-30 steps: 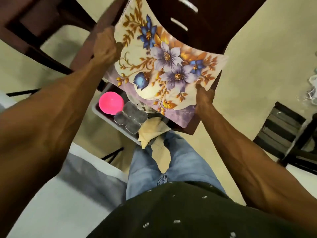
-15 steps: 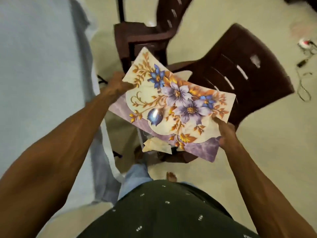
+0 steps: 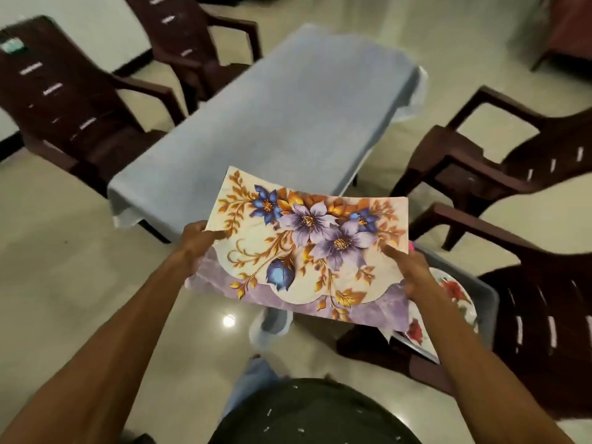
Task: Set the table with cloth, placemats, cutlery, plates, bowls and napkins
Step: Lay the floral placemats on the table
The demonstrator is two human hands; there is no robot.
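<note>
Dark speckled shirt [image 3: 315, 415], blue jeans [image 3: 253, 379]

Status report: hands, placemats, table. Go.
Left hand and right hand grip floral placemats at opposite edges, in the air. Blue cloth already covers table. Nothing in between.

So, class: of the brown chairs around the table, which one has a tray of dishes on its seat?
The chair at the near right, beside the right hand; its seat holds a grey tray with rose-patterned plates.

Floral placemat [image 3: 307, 248] held level in air before the pale-blue-clothed table [image 3: 282, 116].
</note>
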